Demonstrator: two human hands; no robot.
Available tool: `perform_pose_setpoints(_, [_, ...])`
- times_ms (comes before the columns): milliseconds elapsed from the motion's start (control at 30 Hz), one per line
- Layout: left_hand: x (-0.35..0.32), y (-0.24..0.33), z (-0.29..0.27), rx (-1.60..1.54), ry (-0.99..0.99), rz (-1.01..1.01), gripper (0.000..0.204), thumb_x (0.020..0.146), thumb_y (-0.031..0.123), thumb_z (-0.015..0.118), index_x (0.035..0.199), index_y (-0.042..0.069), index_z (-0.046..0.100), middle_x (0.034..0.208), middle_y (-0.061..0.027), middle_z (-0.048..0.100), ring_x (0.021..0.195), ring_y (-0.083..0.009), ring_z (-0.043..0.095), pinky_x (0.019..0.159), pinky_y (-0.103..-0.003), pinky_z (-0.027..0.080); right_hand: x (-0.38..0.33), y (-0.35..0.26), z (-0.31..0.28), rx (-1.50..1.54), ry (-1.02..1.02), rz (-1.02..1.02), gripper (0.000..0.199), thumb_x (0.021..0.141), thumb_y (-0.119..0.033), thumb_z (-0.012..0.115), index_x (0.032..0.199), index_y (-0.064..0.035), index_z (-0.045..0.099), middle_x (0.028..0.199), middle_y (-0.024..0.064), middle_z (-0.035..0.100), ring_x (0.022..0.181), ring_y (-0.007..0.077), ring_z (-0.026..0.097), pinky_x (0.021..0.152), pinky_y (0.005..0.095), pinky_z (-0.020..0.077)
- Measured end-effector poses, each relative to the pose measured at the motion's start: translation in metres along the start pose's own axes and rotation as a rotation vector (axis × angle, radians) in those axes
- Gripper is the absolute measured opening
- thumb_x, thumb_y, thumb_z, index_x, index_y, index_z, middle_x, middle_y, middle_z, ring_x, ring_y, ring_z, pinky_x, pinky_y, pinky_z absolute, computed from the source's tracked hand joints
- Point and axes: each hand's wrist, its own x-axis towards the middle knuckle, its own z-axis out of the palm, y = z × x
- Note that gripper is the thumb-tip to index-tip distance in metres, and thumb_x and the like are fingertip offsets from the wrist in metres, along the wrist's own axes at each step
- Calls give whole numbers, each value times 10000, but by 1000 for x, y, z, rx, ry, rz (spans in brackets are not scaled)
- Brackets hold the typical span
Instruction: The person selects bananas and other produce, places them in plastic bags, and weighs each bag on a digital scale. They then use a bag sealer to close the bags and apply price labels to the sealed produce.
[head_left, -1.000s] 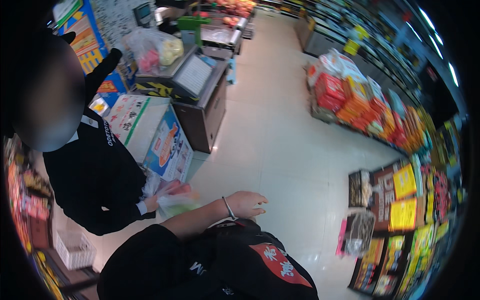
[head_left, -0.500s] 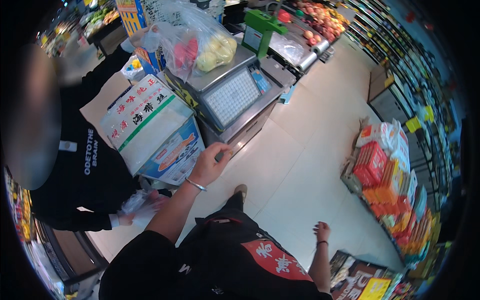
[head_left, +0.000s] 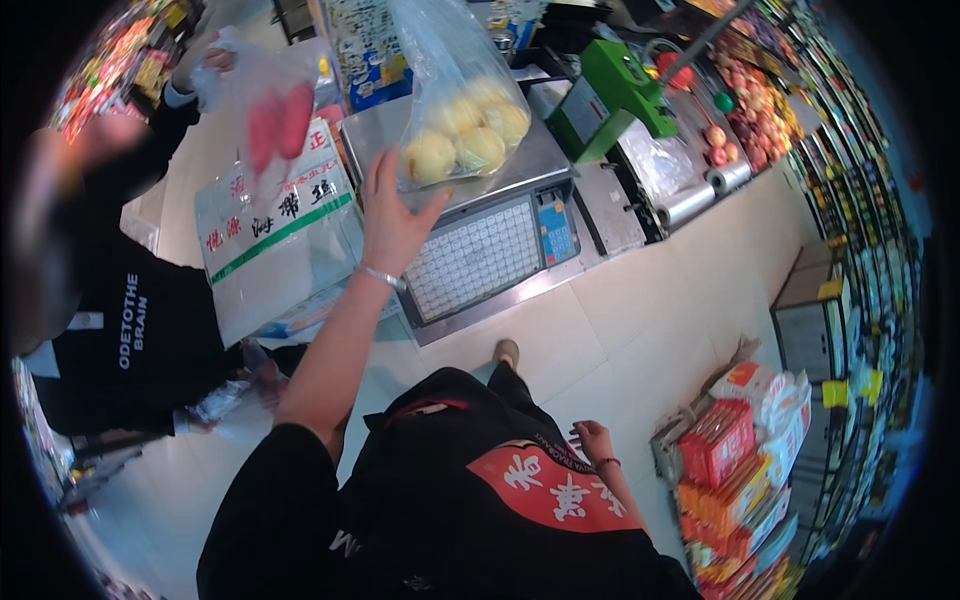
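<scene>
A clear plastic bag (head_left: 430, 60) of pale yellow round fruits (head_left: 465, 135) rests on the metal pan (head_left: 375, 135) of a weighing scale. My left hand (head_left: 393, 215) reaches over the scale's near left corner with thumb and fingers apart, close beside the bag. Whether the fingertips touch it I cannot tell. Below the pan lies the scale's key panel (head_left: 475, 255). My right hand (head_left: 592, 440) hangs low at my right side, empty, with its fingers loosely apart. At the left a person in black (head_left: 120, 300) holds up a clear bag with long reddish-pink things (head_left: 280, 125) in it.
A white carton (head_left: 280, 250) with a green stripe stands left of the scale. The person's lower hand holds a crumpled clear bag (head_left: 235, 405). Right of the scale are a green bag-sealing device (head_left: 610, 105) and plastic rolls (head_left: 690, 205). Stacked packages (head_left: 745, 470) stand at right.
My left hand has moved up and forward to the bag of yellow fruits, its fingers spreading. The person has lifted the bag with pink contents leftward, off the scale. My view has shifted.
</scene>
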Motion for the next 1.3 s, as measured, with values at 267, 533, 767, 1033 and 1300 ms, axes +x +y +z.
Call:
perform_pose_setpoints(267, [33, -26, 33, -175, -241, -335, 722, 760, 152, 783, 1339, -19, 387, 1254, -128, 533, 1162, -201, 526, 993, -328, 431, 147, -154, -61, -177, -213, -207, 223, 951, -173, 531, 1057, 0, 622, 891, 90, 696, 719, 157, 676, 593, 267, 507])
perform_pose_setpoints(533, [39, -12, 24, -352, -279, -533, 678, 759, 103, 767, 1331, 29, 410, 1240, -122, 550, 1145, -192, 539, 981, -325, 438, 222, -224, -84, -456, -440, -388, 211, 930, -126, 545, 1030, 45, 618, 881, 128, 689, 727, 186, 675, 613, 277, 516])
perform_pose_setpoints(767, [40, 3, 30, -361, -222, -594, 667, 758, 85, 768, 1319, 31, 412, 1229, -106, 555, 1141, -184, 542, 971, -323, 448, 213, -263, -69, -419, -502, -431, 238, 931, -135, 556, 1030, 74, 614, 893, 151, 681, 785, 197, 673, 699, 300, 542])
perform_pose_setpoints(1033, [32, 4, 34, -169, -114, -564, 609, 755, 198, 782, 1243, 4, 474, 1169, -156, 591, 1090, -248, 581, 929, -362, 471, 205, -310, -47, -621, -416, -738, 282, 955, -264, 549, 987, -2, 650, 812, 142, 683, 782, 224, 676, 710, 337, 513])
perform_pose_setpoints(1300, [37, 7, 38, -125, -71, -361, 478, 849, 286, 661, 1185, -17, 508, 1023, -216, 603, 948, -386, 588, 838, -423, 467, 257, -320, -32, -462, -271, -762, 216, 920, -171, 597, 961, 33, 655, 840, 143, 702, 777, 197, 673, 700, 307, 517])
